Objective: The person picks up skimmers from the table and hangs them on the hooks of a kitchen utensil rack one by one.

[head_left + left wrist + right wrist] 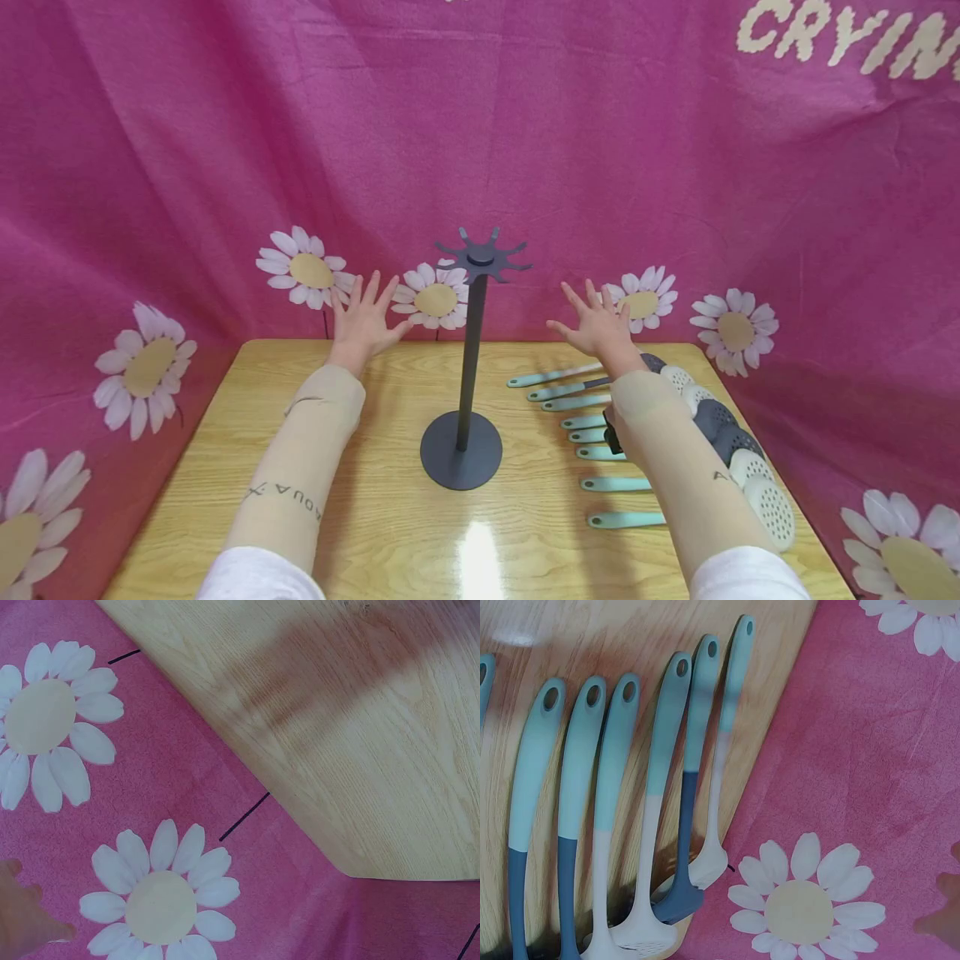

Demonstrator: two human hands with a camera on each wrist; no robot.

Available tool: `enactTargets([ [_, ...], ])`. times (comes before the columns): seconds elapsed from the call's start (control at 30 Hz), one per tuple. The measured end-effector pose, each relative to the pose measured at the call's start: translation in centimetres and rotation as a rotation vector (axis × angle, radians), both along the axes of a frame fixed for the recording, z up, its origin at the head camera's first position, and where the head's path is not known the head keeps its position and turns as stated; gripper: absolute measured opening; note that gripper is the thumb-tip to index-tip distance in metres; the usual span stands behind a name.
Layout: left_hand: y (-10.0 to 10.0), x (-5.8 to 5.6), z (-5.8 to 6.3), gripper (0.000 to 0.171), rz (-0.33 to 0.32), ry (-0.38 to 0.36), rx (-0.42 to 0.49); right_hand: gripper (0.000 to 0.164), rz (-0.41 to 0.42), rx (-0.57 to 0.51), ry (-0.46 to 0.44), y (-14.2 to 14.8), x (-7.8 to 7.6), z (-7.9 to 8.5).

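The dark stand (pixel 472 358) is standing upright on the wooden tabletop (pixel 390 508), about midway between its left and right edges, with its round base flat on the wood and short arms spreading from its top. Your left hand (pixel 365 327) is raised near the far edge, to the left of the stand; its fingers are spread apart and hold nothing. Your right hand (pixel 600 327) is raised near the far edge too, to the right of the stand, likewise with fingers apart and nothing in them. Eight kitchen utensils (pixel 585 423) lie in a row along the right edge, their mint handles toward the stand, their white or dark heads near that edge. Around the tabletop hangs a pink cloth (pixel 570 167) with white daisies (pixel 737 332).
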State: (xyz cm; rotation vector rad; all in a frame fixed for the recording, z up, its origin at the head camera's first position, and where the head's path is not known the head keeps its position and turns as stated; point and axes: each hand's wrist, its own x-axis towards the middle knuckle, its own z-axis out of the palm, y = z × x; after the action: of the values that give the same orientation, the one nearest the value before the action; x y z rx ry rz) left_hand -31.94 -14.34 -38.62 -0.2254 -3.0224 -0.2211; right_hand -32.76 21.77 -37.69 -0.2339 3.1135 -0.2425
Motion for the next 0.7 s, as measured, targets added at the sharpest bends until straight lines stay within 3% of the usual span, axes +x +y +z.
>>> enactTargets([
  [0.3, -0.1, 0.1, -0.1, 0.079, 0.001, 0.000, 0.001, 0.077, 0.002, -0.013, -0.015, 0.1, 0.2, 0.0],
  [0.4, -0.1, 0.1, -0.1, 0.078, -0.009, 0.032, 0.009, 0.076, 0.011, -0.017, 0.004, 0.1, 0.2, 0.0],
  [0.53, -0.1, 0.4, 0.2, 0.070, -0.060, 0.202, 0.075, 0.071, 0.058, -0.033, 0.126, 0.1, 0.3, 0.0],
  [0.7, 0.4, 1.1, 1.1, 0.050, -0.190, 0.556, 0.187, 0.057, 0.142, -0.092, 0.337, 0.1, 0.9, 0.4],
])
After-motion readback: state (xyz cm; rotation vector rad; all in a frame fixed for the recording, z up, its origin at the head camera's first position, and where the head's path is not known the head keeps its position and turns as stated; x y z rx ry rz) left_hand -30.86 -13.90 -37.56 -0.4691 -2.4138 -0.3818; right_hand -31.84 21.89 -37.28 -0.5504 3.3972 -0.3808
